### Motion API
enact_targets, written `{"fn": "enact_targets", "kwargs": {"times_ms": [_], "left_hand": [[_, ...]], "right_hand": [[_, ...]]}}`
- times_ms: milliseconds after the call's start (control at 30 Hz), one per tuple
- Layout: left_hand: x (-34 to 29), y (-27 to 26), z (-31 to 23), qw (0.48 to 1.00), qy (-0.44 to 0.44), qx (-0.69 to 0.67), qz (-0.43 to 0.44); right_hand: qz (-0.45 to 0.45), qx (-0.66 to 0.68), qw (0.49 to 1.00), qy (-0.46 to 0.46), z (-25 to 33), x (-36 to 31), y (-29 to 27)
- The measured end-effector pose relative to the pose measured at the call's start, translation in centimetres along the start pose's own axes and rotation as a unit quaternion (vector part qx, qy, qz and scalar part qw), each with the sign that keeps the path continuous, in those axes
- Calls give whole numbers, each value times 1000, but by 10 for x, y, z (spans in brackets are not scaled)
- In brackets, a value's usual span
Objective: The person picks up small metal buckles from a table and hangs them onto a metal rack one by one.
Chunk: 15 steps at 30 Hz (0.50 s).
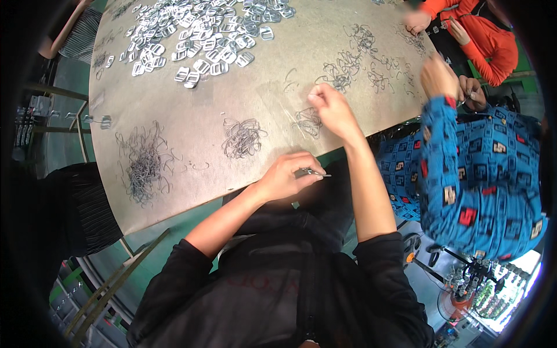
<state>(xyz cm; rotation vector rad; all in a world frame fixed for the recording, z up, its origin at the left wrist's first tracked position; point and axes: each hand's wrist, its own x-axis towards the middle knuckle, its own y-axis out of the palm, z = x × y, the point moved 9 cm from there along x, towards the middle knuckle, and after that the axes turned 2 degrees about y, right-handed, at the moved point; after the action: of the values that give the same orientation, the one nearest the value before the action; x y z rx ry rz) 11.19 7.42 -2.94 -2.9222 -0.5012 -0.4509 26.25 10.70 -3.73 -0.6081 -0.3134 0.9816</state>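
My left hand (289, 177) is closed at the table's near edge, its thumb and fingers pinching a small metal buckle (313, 172) that mostly hides behind them. Just above the tabletop, my right hand (332, 109) has its fingers curled together. Whatever may be in them is hidden. Next to that hand lies a small pile of thin dark wire pieces (307, 122). A larger wire pile (243, 138) sits to its left, ahead of my left hand. Many silver buckles (214, 55) are heaped toward the far side of the table.
The brown-covered table (191, 110) fills the upper middle. A dense wire tangle (143, 168) lies near its left edge, with more wires (342, 69) at the right. A person in a blue patterned sleeve (444, 156) works close on my right; another in orange (493, 49) sits beyond.
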Motion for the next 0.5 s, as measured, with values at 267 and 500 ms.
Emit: {"fn": "enact_targets", "kwargs": {"times_ms": [267,500], "left_hand": [[-5,-2,-3,997,-38,13,-66],[-7,8,14,991,-93,-28,-95]], "right_hand": [[-17,412,901,135,0,-91,-34],[-109,459,874,114,-7,-163,-33]]}}
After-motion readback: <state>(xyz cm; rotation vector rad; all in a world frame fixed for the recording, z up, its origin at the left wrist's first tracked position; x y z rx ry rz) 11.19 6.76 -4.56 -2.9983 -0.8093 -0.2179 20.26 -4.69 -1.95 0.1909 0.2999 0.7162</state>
